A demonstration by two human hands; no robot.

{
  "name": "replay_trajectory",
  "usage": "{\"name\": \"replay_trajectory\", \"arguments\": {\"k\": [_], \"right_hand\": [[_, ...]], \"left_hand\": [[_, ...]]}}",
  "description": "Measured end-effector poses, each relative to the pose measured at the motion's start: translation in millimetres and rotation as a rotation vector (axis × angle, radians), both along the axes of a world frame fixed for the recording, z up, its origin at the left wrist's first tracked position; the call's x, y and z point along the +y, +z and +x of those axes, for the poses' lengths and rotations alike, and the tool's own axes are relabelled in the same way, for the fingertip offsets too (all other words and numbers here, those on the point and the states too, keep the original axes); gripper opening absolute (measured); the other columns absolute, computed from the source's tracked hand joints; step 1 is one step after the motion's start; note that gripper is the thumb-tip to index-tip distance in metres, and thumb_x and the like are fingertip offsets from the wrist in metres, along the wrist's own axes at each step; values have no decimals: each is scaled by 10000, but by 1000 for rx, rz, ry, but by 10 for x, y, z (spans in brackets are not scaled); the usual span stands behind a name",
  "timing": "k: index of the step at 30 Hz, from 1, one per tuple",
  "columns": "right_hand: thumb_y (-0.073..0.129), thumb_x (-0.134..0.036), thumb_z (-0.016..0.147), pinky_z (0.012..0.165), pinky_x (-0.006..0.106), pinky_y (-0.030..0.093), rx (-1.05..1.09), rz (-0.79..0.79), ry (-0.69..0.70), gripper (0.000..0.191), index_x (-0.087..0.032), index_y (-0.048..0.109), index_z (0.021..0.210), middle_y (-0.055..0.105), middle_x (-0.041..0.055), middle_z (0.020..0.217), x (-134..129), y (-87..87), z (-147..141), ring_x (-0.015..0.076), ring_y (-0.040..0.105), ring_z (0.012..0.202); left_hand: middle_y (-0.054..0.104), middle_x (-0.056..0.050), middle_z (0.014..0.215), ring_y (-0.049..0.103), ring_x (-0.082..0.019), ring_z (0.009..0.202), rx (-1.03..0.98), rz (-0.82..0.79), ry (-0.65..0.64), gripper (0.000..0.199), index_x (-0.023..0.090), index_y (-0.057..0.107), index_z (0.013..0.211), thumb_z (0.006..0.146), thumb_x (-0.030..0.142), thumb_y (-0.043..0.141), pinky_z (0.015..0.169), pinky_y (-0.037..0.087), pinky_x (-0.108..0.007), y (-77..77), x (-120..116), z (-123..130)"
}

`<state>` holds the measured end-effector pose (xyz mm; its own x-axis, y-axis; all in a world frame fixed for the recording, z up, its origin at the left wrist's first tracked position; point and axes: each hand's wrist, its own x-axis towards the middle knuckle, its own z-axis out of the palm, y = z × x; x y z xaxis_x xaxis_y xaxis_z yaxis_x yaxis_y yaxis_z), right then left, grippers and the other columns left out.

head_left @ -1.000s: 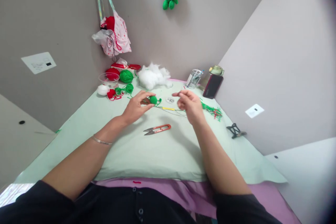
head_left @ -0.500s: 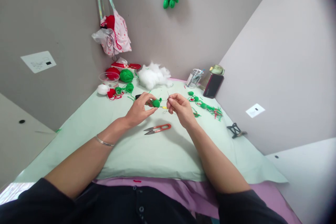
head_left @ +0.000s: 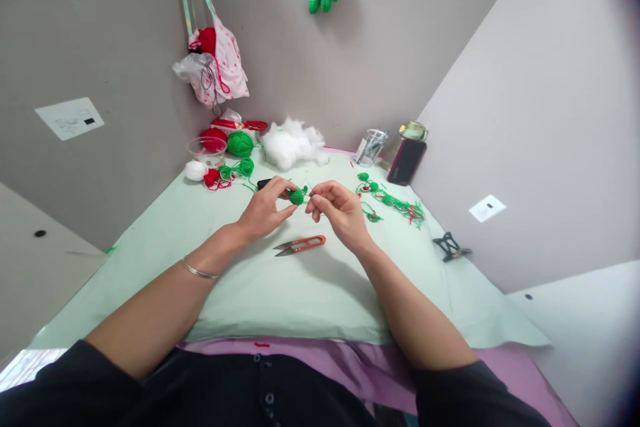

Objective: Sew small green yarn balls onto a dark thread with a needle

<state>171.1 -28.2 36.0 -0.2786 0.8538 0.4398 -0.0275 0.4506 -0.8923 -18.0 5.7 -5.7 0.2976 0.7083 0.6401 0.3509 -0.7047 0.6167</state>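
Since a second ago, the right hand (head_left: pixel 340 210) has travelled left across the surface (head_left: pixel 320 300), from well apart to just beside the left hand (head_left: pixel 265 212); the left hand has shifted only slightly. Between thumb and fingers, the left hand pinches a small green crocheted ball (head_left: pixel 297 197), which sits over the middle of the surface, a little nearer its far edge than its near one. The right hand has thumb and forefinger pressed together on a thin needle (head_left: pixel 311 188), too fine and blurred to follow along its whole length. A dark object (head_left: pixel 263 183), partly hidden, shows behind the left hand.

Orange-handled snips (head_left: pixel 300 245) lie between the forearms, blades toward the left edge. Small green crocheted pieces (head_left: pixel 387 200) and loose red and green yarn ends (head_left: pixel 411 213) lie toward the right edge, with a black clip (head_left: pixel 451 247) nearer that edge. White stuffing (head_left: pixel 293 145) is heaped along the far edge. At the far left corner, a green yarn ball (head_left: pixel 240 144) stands beside a clear bowl (head_left: pixel 206 155), a white yarn ball (head_left: pixel 196 171) near them. By the far right corner, a phone (head_left: pixel 407 162) leans upright near a clear cup (head_left: pixel 371 148).
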Motion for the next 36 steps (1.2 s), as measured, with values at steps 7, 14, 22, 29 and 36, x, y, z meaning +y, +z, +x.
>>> {"name": "replay_trajectory", "arguments": {"k": [7,14,22,29,36], "right_hand": [[513,-286,970,651,265,502,-412,300,5,133,-229,632,991,685,47,954,-56,-175,-78,111,605,671],[565,-157,926,615,290,481,-440,782,-354,159,-238,682,997,610,97,1085,-139,-80,7,107,534,641],[565,-178,925,625,295,486,-361,716,-353,148,-235,690,981,614,63,839,-178,-50,-30,152,574,706],[600,-308,906,622,280,434,-226,211,-208,123,-207,665,883,607,28,793,-72,-128,-112,132,522,664],[655,-348,833,525,255,337,-112,-57,-142,166,-184,643,808,542,-15,661,-57,-96,-117,98,408,553]], "left_hand": [[681,-53,979,657,-188,887,-391,-380,-113,357,192,648,1081,763,316,752,820,546,-341,140,-15,3],[703,-39,977,670,-183,916,-628,-562,-222,385,184,674,1046,711,310,815,923,520,-359,213,-20,-2],[670,-23,995,674,-166,917,-740,-658,-316,330,186,686,1017,723,277,804,989,510,-397,212,-4,-12],[651,-16,1005,663,-152,906,-703,-625,-308,381,223,651,1106,751,274,778,960,512,-364,190,0,-18],[668,-34,994,687,-179,918,-710,-635,-302,363,191,614,1058,743,269,777,976,505,-410,208,-17,-11]]}}
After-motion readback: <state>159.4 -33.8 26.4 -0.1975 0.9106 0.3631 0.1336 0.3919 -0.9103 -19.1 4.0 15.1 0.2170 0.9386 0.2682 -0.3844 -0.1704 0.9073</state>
